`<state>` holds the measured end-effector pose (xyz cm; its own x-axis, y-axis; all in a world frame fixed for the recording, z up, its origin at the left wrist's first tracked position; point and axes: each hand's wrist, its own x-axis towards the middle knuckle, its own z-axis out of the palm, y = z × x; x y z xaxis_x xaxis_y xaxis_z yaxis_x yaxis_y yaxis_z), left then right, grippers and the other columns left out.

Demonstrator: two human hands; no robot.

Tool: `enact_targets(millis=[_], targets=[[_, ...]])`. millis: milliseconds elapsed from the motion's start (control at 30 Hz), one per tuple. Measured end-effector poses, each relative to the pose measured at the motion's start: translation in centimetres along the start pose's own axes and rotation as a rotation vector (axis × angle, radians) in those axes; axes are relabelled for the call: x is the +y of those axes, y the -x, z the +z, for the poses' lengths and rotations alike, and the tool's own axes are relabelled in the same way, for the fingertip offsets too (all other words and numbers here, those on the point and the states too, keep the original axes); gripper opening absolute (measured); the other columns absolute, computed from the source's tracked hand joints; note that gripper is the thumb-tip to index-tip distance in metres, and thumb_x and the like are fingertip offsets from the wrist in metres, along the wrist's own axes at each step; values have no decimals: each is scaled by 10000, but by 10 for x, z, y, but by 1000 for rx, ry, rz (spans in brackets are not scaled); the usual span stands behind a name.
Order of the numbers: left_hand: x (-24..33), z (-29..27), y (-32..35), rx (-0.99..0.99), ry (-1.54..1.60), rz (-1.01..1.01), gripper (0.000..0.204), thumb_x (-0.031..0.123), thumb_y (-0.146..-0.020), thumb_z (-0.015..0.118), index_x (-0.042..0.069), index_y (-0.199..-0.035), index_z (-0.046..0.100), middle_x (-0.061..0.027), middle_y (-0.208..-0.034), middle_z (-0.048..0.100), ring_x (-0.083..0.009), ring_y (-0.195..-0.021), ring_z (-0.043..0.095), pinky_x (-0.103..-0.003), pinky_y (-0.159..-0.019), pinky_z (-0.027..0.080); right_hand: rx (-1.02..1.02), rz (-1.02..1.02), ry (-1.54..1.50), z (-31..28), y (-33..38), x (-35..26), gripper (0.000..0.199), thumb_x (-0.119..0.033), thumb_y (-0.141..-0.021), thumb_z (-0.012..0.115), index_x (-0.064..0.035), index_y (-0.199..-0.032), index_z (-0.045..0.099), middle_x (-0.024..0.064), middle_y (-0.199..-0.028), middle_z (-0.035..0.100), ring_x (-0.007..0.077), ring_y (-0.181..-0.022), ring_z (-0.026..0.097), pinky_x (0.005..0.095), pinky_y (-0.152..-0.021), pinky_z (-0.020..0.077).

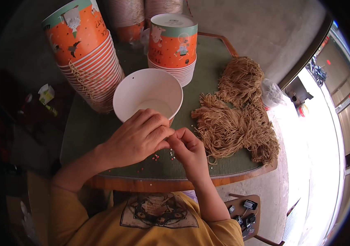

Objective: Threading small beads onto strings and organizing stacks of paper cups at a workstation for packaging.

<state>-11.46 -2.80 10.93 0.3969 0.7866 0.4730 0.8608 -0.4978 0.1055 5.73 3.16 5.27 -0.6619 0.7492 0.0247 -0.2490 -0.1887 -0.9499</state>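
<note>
A white-lined paper bucket [136,92] stands tilted on the table with its mouth toward me; a small hole shows near its far left rim. Across its near rim lies my left hand [140,133], fingers bent and pinched. My right hand [189,153] meets it fingertip to fingertip just below the rim, thumb and forefinger pressed together. Whatever lies between the fingertips is too small and covered to make out. To the right of my hands spreads a pile of tan cords [240,127].
A leaning stack of orange buckets [89,61], with cords hanging on it, rises at left. Another upside-down stack [173,45] stands behind. Tiny punched-out dots [172,154] litter the green tabletop [211,49]. A stool with small devices [244,217] is at lower right.
</note>
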Motion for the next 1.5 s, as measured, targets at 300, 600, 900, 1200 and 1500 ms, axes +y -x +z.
enact_targets(millis=[300,600,900,1200,1500], targets=[[0,3,4,14,-163,103,118,143,-819,586,55,-881,537,-89,-1018,528,-257,-992,523,-374,-885,441,-75,176,-142,-4,6,-3,158,-230,-972,602,-72,-972,601,-114,-736,470,-26,-609,338,161,-528,260],[-3,9,5,141,112,-106,237,15,-776,649,56,-952,496,-110,-1008,510,-310,-989,510,-410,-866,447,111,-140,0,11,-7,17,67,-101,-942,594,-75,-883,576,-85,-700,505,-11,-588,410,167,-522,324],[-5,8,-3,35,330,-432,238,20,-816,642,36,-1022,522,-123,-903,603,-298,-775,647,-395,-648,513,336,-347,209,14,-31,30,77,4,-850,639,-6,-823,568,23,-821,524,66,-664,489,224,-590,429],[-3,10,-7,41,346,-420,319,7,-814,616,14,-1126,552,-130,-920,606,-284,-774,646,-378,-667,525,382,-328,161,13,-34,32,70,-3,-851,646,-3,-839,577,24,-815,517,69,-665,492,226,-590,432],[-7,6,-11,-54,404,-487,321,6,-889,579,35,-1209,571,-96,-926,595,-162,-785,616,-290,-709,518,363,-362,254,11,-34,29,67,3,-862,632,5,-853,566,32,-815,527,81,-665,540,241,-604,466]])
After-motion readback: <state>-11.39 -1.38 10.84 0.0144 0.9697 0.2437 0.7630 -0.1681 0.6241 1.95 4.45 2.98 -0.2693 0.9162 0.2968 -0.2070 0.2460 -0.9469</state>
